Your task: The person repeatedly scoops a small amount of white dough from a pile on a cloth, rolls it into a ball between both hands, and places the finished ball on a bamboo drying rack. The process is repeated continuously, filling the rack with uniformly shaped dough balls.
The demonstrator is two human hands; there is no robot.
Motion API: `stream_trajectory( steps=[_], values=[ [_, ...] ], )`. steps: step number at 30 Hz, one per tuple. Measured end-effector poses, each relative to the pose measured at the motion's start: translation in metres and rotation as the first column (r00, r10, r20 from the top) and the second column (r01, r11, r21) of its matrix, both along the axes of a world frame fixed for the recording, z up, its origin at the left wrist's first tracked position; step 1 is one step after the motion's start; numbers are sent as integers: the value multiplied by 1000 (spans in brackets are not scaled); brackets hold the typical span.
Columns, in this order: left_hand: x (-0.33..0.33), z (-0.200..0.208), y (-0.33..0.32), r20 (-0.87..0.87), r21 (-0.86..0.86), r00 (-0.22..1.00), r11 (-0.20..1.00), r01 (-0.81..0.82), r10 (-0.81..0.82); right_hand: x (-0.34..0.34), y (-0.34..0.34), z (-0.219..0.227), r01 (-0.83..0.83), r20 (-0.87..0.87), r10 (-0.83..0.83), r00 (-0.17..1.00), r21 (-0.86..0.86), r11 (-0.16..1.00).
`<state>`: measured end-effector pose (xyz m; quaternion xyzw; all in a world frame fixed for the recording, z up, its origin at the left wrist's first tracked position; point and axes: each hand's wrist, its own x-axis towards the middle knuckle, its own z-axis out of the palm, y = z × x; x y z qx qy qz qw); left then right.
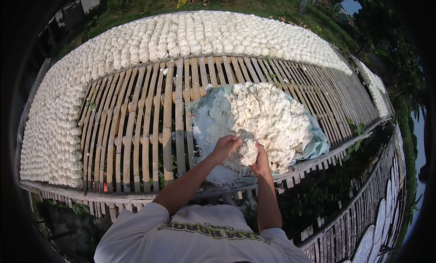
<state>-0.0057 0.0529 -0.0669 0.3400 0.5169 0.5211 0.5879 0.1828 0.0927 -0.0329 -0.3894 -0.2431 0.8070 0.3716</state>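
A heap of white, crumbly, damp-looking pulp [272,113] lies in front of me on a frayed blue-and-white woven sack [319,142]. My right hand [260,165] grips a rough clump of the pulp [248,153] at the near edge of the heap, thumb upward along its side. Just left of that clump is my left hand [225,149], its fingers curled together with the tips toward the heap. What those fingers pinch, if anything, is too small to make out. Shadow covers the left part of the heap.
A slatted bamboo rack [167,122] carries the sack. Dense rows of rounded white lumps [181,33] line its far side, and more lumps [52,131] fill its left end. Beyond the near rail at right stands another bamboo rack [345,226] with long pale pieces on it.
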Motion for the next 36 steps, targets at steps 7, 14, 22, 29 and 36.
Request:
stream_trajectory(
  steps=[7,14,22,29,36],
  values=[
    [-43,-2,18,-86,244,980,957,-156,182,5,-11,-1,90,3,-90,996,-58,994],
    [-102,-9,45,-843,476,170,855,-203,510,13,-18,10,144,-61,-148,987,-62,988],
    [17,5,-56,788,-369,479,919,-137,387,-55,-56,-20,337,-213,-312,926,96,936],
    [-1,4,-73,753,-400,545,914,-64,368,-80,-74,-11,-295,543,-258,799,728,618],
    [-6,1,-72,728,-403,587,914,-51,354,-93,-83,-3,-647,646,-531,549,730,220]
  ],
)
